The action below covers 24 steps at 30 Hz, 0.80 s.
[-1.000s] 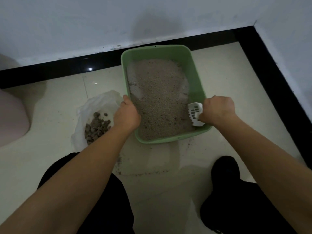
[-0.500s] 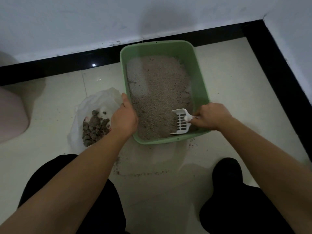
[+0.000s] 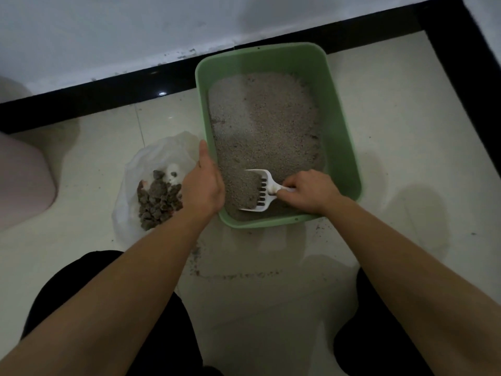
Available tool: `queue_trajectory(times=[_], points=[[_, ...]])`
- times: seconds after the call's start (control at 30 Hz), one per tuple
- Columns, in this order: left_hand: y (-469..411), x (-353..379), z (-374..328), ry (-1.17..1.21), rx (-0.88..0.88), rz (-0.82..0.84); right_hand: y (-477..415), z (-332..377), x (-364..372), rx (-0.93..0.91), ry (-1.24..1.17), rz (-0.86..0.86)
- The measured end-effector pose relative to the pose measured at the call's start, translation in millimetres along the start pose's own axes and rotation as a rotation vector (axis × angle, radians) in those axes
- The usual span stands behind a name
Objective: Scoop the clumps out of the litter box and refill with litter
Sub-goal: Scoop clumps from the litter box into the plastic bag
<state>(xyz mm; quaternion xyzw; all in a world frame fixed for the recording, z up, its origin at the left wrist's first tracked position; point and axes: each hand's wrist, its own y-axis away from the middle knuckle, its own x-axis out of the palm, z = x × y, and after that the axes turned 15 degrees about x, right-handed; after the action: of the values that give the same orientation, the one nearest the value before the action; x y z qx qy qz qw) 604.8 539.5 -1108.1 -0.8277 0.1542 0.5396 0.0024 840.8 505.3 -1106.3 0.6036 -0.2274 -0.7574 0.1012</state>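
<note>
A green litter box (image 3: pixel 343 137) sits on the tiled floor against the wall, holding grey litter (image 3: pixel 265 126). My right hand (image 3: pixel 309 192) grips the handle of a white slotted scoop (image 3: pixel 261 189), whose pan lies in the litter at the near end and is filled with litter. My left hand (image 3: pixel 204 183) rests on the box's near left rim, thumb along the edge. Left of the box, a white plastic bag (image 3: pixel 151 161) lies open with dark clumps (image 3: pixel 158 203) piled inside.
A pink object (image 3: pixel 24 183) stands at the left edge. Black skirting runs along the wall behind the box and down the right side. Spilled litter grains (image 3: pixel 233 275) dot the floor in front of the box. My dark-clad knees fill the bottom corners.
My right hand has pushed the scoop leftward from the box's right wall into the litter near the front, and it now carries litter. My left hand has stayed on the rim.
</note>
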Motion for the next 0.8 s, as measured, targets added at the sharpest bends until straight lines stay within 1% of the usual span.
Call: queue_trajectory(times=[0.17,0.33,0.4,0.53,0.7,0.8], points=[[1.2,-0.2,0.6,0.086,-0.007,-0.094,7.3,-7.1,-4.9,-0.006,-0.013,-0.021],[1.9,1.5,3.5,0.140,-0.009,-0.150,18.5,-22.8,-10.0,0.122,-0.125,-0.070],[2.0,1.7,4.7,0.146,-0.011,-0.145,22.5,-28.0,-12.7,0.180,-0.227,-0.104],[2.8,-5.3,-1.3,0.133,-0.009,-0.115,30.0,-24.6,-18.0,0.240,-0.464,-0.193],[-0.4,-14.5,0.7,0.106,0.047,-0.078,38.6,-9.1,-25.5,0.274,-0.523,-0.267],[-7.3,-30.3,6.4,0.089,0.119,-0.029,44.4,-1.9,-26.9,0.286,-0.454,-0.263]])
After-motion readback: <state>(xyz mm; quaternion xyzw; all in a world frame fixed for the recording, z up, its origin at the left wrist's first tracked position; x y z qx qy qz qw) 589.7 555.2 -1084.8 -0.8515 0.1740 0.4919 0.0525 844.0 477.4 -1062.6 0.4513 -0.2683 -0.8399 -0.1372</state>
